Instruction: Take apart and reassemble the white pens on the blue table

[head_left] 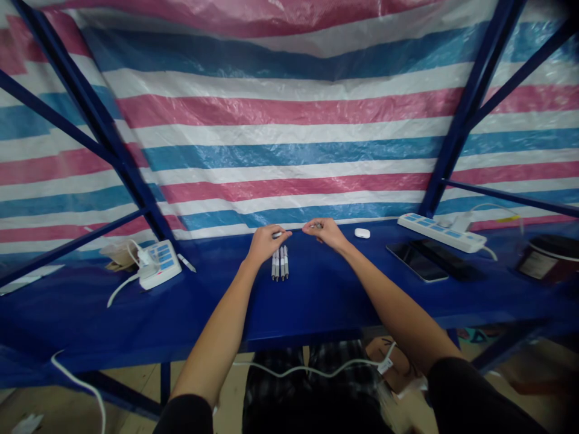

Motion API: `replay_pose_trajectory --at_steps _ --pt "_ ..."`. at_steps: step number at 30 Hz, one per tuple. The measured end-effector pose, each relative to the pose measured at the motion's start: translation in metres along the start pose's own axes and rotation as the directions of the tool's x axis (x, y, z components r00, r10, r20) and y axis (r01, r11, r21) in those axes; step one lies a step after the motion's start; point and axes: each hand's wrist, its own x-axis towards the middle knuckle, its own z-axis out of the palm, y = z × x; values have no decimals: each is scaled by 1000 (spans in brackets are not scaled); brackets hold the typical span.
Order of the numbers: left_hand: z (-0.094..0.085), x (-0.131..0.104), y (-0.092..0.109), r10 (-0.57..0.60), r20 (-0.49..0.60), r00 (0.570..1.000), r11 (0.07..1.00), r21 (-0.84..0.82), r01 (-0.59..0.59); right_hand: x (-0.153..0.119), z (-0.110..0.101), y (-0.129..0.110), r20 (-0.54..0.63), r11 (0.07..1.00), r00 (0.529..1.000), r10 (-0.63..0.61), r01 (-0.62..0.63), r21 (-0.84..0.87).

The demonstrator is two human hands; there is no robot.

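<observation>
one grey piece (277, 234) in the curled left hand (263, 243); the curled right hand (329, 234) pinches a small item (318, 225).

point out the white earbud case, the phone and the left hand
White earbud case (362, 233): head view, middle of its lid.
Phone (417, 261): head view, middle of its dark screen.
Left hand (263, 244): head view, back of the hand.

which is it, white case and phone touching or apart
Apart. The head view shows bare blue table between the white case and the phone.

Striped plastic sheeting (289, 108) behind blue shelving (461, 120).
</observation>
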Motion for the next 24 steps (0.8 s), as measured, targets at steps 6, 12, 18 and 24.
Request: replay_pose_trajectory --at_steps 6,12,18,24 --pt "1 -1 0 -50 -33 998 996 -76 47 -1 -1 1 44 999 999 -32 31 16" --pt "2 0 1 -52 23 998 990 -129 55 1 -4 6 -8 998 999 -50 50 22" --pt "2 0 -1 1 139 990 994 -110 15 3 -9 13 -41 997 997 -71 69 -37" --pt "3 -2 -5 27 165 986 997 -80 -14 2 -14 16 -53 998 997 -50 48 -51"
